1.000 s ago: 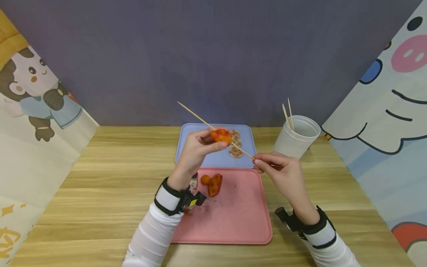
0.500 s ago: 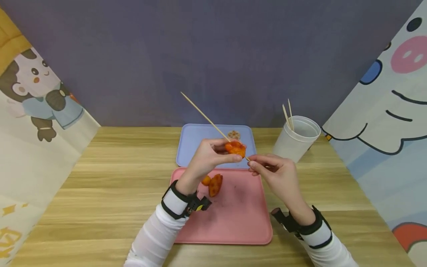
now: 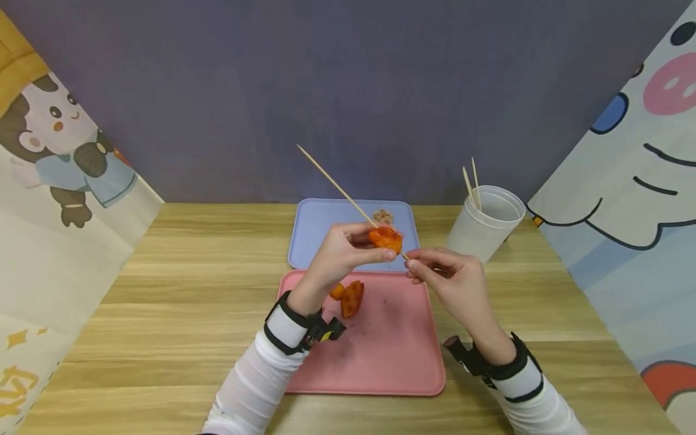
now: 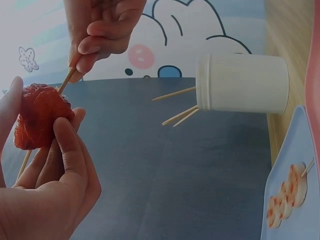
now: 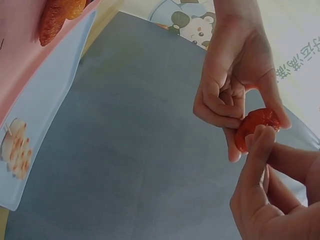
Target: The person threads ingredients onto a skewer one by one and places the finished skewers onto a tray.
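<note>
My left hand (image 3: 348,249) grips a glossy orange-red piece of food (image 3: 386,238) between thumb and fingers. A bamboo skewer (image 3: 337,186) runs through the piece, its long pointed length sticking out to the upper left. Close by on the other side, my right hand (image 3: 448,275) pinches the short lower end of the skewer. In the left wrist view that end of the skewer (image 4: 67,81) shows between the food and the right fingertips. The right fingers partly cover the food piece (image 5: 258,122) in the right wrist view.
Below the hands lies a pink tray (image 3: 391,356) with a browned wing-like piece (image 3: 352,299) and a small orange ball (image 3: 337,291). Behind it, a blue tray (image 3: 315,226) bears skewered lotus root slices (image 4: 287,195). A white tub (image 3: 481,226) with several skewers stands right.
My left hand and the food piece have moved right and slightly down along the skewer, close to my right hand. More skewer now shows at the upper left.
</note>
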